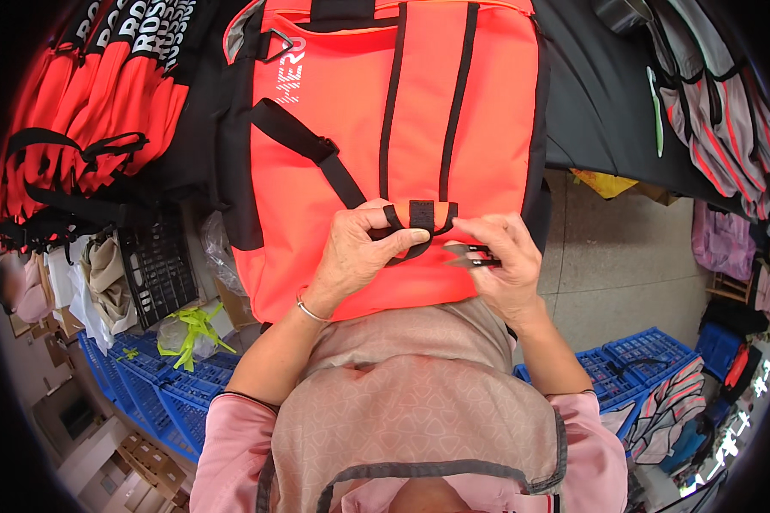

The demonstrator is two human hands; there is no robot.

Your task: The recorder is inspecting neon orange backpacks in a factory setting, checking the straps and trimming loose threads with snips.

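A bright orange-red bag (496, 128) with black sides and black-edged panels lies in front of me against my apron. My left hand (355, 252) pinches the black-trimmed end of its shoulder strap (422, 215), near a short black webbing piece. To the right, just off that strap end, my right hand (513, 265) grips small dark thread snips (476, 255), their tips pointing left toward the left hand. A black webbing strap with a slider buckle (328, 151) runs diagonally down the bag to my left hand, which hides its lower end.
Red strap pieces (94, 120) are heaped at the far left, grey and red ones (719, 128) at the far right. A green-and-white tool (656, 111) rests on the black table cover (595, 103). Blue crates (650, 355) stand on both sides below me.
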